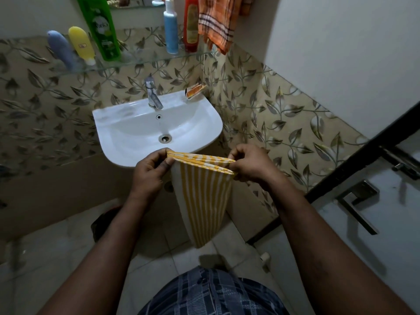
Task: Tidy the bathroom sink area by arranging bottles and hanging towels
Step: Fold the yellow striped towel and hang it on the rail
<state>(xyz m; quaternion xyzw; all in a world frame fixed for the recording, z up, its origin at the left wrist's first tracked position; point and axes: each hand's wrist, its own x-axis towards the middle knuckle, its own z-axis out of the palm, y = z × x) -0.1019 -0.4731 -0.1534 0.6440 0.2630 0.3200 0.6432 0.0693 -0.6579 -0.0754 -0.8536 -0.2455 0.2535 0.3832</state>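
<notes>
Below the sink (118, 123) rim | left hand (148, 172) and right hand (248, 165) each pinch a top corner of folded yellow striped towel (202, 196), hanging free | bottles (170, 26) upright on shelf (136, 59), orange towel (216, 23) hung | left: hang yellow one.

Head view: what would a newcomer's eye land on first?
The yellow striped towel hangs before the white sink, its top edge pinched by the left hand and right hand. Above, a tall green bottle stands on the glass shelf, and an orange checked towel hangs at its right end.
</notes>
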